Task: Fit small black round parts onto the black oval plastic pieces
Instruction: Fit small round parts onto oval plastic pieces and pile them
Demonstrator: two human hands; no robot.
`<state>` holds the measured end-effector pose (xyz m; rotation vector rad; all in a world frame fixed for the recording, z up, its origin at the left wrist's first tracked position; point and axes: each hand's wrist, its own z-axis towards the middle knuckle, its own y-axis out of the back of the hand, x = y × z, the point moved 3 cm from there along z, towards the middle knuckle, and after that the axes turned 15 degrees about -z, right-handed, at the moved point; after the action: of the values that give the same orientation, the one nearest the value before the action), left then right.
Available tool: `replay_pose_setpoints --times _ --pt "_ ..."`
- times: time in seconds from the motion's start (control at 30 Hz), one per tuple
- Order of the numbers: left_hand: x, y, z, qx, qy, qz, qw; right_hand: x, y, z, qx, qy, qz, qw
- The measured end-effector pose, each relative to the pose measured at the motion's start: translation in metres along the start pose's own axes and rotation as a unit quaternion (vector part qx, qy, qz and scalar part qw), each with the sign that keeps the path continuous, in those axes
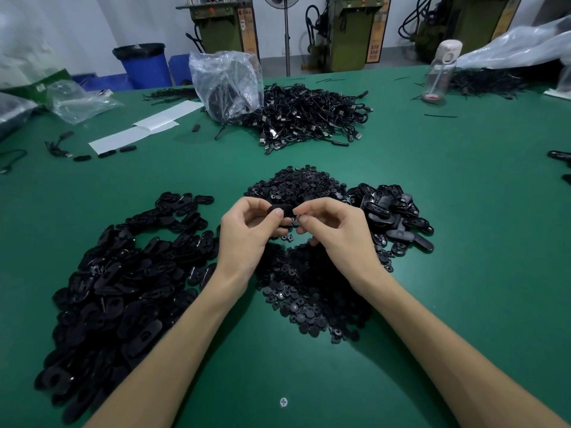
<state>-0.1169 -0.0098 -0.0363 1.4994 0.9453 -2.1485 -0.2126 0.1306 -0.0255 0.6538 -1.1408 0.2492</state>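
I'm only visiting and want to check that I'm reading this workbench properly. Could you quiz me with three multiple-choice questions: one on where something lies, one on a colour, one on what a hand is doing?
1. Where is the largest pile of oval pieces?
A. At the person's left
B. On the floor
C. Inside a drawer

2. What colour is the table?
A. Red
B. Green
C. White

3. What is the left hand doing?
A. Lying flat on the table
B. Hanging at the person's side
C. Holding an oval piece above the round parts

Answers:
1 A: the heap fills the left part of the view.
2 B: the whole top is green.
3 C: its fingers curl round the piece, opposite the right hand.
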Motion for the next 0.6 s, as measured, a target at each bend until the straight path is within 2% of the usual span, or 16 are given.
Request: replay_pose_setpoints --times 0.13,0.3,0.47,0.6 --pt "-0.0003 -0.0018 -0.0007 0.002 0.008 0.004 1.0 0.0019 -0.0013 -0.0008 -0.001 0.006 0.007 1.0" --pt "-0.0021 -0.0064 -0.0043 0.01 0.065 -0.067 0.996 0.0004 -0.0028 0.0001 -0.003 0.015 0.001 1.0" --pt "-0.0053 -0.0071 -0.0059 0.006 0.104 -0.109 0.988 -0.0032 0.0024 0.0012 -0.047 -0.013 0.06 0.997" --pt "-0.0062 -0.0072 -0.0056 -0.001 0.113 -0.118 0.987 -0.0026 0.005 0.0027 -0.051 -0.017 0.085 0.995"
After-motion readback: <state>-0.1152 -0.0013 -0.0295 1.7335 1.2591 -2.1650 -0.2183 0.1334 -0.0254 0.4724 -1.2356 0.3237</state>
